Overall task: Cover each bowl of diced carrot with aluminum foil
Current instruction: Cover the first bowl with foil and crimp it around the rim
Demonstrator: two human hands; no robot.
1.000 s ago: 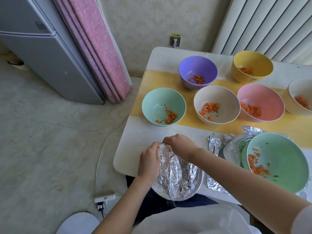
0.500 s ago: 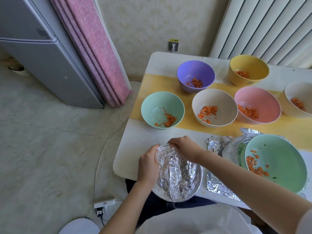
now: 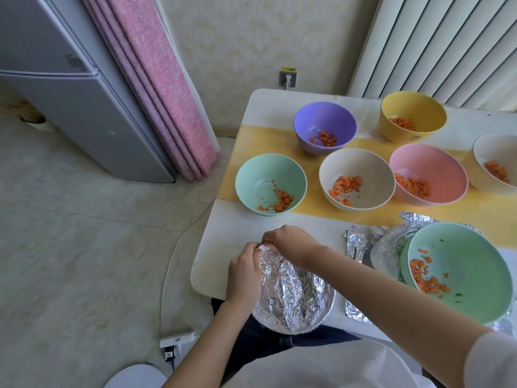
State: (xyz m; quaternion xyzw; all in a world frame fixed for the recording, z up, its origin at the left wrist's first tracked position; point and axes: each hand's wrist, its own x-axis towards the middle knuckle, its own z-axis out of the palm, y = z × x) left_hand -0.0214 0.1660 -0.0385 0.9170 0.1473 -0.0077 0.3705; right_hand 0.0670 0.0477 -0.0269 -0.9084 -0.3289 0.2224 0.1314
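Observation:
A foil-covered bowl (image 3: 293, 298) sits at the table's near edge, its top wrapped in crinkled aluminum foil. My left hand (image 3: 243, 273) grips the foil at the bowl's left rim. My right hand (image 3: 291, 242) pinches the foil at the far rim, fingertips meeting the left hand's. Open bowls of diced carrot stand beyond: a mint bowl (image 3: 270, 183), a purple bowl (image 3: 324, 127), a cream bowl (image 3: 356, 177), a pink bowl (image 3: 428, 173), a yellow bowl (image 3: 412, 119) and a white bowl (image 3: 498, 163). A large green bowl (image 3: 458, 273) rests on loose foil (image 3: 361, 247) at the right.
The white table (image 3: 237, 228) has a yellow runner (image 3: 251, 141) under the far bowls. A grey fridge (image 3: 70, 102) and pink curtain (image 3: 156, 88) stand to the left. A power strip (image 3: 176, 338) and cable lie on the floor by the table's corner.
Both hands have shifted a little along the far-left rim of the foil-covered bowl, and their fingertips now meet there. The camera view has tilted slightly.

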